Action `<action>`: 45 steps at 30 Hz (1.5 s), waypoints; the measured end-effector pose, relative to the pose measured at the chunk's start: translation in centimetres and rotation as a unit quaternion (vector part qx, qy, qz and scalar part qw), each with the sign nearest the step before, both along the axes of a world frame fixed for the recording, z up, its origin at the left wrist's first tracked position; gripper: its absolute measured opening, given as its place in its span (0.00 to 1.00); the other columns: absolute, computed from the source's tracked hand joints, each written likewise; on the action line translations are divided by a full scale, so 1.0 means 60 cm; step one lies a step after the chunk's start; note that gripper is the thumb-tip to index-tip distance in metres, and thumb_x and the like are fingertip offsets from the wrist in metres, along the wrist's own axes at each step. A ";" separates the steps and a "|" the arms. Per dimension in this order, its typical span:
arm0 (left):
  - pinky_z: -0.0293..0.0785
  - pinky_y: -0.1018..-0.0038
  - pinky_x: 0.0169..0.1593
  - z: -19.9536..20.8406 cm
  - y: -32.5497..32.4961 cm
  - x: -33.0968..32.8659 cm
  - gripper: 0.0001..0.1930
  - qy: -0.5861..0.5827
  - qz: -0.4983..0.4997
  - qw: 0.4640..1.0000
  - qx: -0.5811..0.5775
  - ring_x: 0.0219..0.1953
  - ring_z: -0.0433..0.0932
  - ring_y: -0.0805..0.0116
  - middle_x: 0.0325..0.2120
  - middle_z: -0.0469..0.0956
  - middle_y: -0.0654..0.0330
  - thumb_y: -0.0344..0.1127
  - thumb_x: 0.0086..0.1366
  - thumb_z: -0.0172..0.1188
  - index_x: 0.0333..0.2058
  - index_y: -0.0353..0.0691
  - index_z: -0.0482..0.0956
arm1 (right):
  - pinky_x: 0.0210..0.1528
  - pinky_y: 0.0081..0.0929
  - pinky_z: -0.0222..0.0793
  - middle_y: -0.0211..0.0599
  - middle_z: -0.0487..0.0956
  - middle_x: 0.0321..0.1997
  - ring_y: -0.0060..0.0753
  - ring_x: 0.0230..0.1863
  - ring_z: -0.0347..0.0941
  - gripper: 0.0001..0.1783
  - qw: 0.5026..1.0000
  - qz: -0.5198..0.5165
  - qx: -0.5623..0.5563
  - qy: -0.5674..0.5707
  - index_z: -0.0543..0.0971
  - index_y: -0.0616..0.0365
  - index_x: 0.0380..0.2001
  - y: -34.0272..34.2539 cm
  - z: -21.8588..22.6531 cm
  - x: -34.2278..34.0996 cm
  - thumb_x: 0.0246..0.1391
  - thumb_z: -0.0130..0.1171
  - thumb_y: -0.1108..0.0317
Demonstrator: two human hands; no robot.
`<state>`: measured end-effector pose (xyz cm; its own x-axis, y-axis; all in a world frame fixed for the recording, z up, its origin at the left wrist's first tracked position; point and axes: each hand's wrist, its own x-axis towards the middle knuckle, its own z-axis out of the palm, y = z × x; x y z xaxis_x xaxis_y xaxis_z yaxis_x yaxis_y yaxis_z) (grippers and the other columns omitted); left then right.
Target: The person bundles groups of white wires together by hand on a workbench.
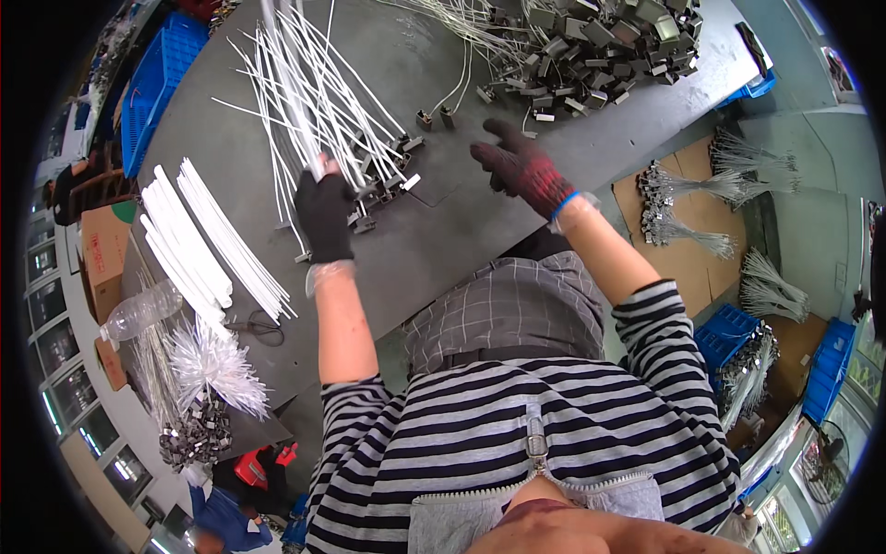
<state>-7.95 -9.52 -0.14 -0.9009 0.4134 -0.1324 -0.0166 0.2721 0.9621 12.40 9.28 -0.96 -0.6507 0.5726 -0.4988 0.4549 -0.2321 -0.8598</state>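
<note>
My left hand [325,210], in a black glove with bare fingertips, is closed around the lower end of a white tube [293,102]. The tube runs away from me over a spread of white wires [346,106]. Small dark metal clips [377,177] sit at the near ends of these wires, just right of my left hand. My right hand [524,168], in a dark red and black glove, is apart from everything, its fingers spread and nothing in them. Beyond its fingertips lie two small metal clips [436,118] on thin wires.
A big heap of metal clips [600,46] covers the table's [415,268] far right. White tubes [180,240], scissors [263,328], a clear plastic bottle [143,312] and a wire bundle [217,374] lie at the left. More wire bundles [688,185] rest on cardboard at the right.
</note>
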 end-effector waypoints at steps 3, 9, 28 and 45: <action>0.54 0.80 0.17 0.005 -0.020 0.008 0.17 -0.049 0.070 0.994 0.063 0.12 0.62 0.80 0.13 0.68 0.66 0.46 0.67 0.56 0.27 0.38 0.75 | 0.24 0.25 0.65 0.35 0.76 0.26 0.25 0.22 0.70 0.25 0.999 0.009 -0.031 0.005 0.74 0.60 0.47 0.048 -0.041 -0.075 0.54 0.57 0.52; 0.55 0.81 0.17 0.032 -0.010 0.003 0.16 0.020 0.154 0.979 0.130 0.13 0.62 0.79 0.14 0.68 0.67 0.46 0.69 0.51 0.29 0.39 0.73 | 0.24 0.26 0.62 0.33 0.75 0.23 0.25 0.21 0.68 0.17 0.998 -0.061 -0.018 0.003 0.77 0.60 0.31 0.061 -0.109 -0.102 0.55 0.56 0.55; 0.80 0.72 0.26 -0.087 0.247 0.294 0.09 -0.370 -0.115 0.896 0.217 0.21 0.80 0.65 0.22 0.79 0.55 0.34 0.69 0.49 0.34 0.34 0.73 | 0.14 0.25 0.55 0.29 0.68 0.14 0.24 0.12 0.61 0.20 0.904 -0.220 -0.156 -0.330 0.76 0.60 0.25 -0.202 -0.176 0.662 0.51 0.63 0.52; 0.75 0.76 0.26 -0.046 0.125 0.244 0.09 -0.202 -0.397 0.891 0.089 0.26 0.81 0.70 0.26 0.80 0.59 0.35 0.67 0.55 0.39 0.35 0.77 | 0.16 0.22 0.58 0.30 0.71 0.14 0.21 0.14 0.66 0.20 0.990 -0.105 -0.015 -0.091 0.75 0.59 0.20 -0.096 -0.025 0.348 0.55 0.61 0.54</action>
<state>6.70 -2.02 -2.87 -0.2097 0.9460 -0.2472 -0.2412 0.1949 0.9507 33.29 3.52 -2.48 -0.4171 0.6694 -0.6148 0.5401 -0.3614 -0.7600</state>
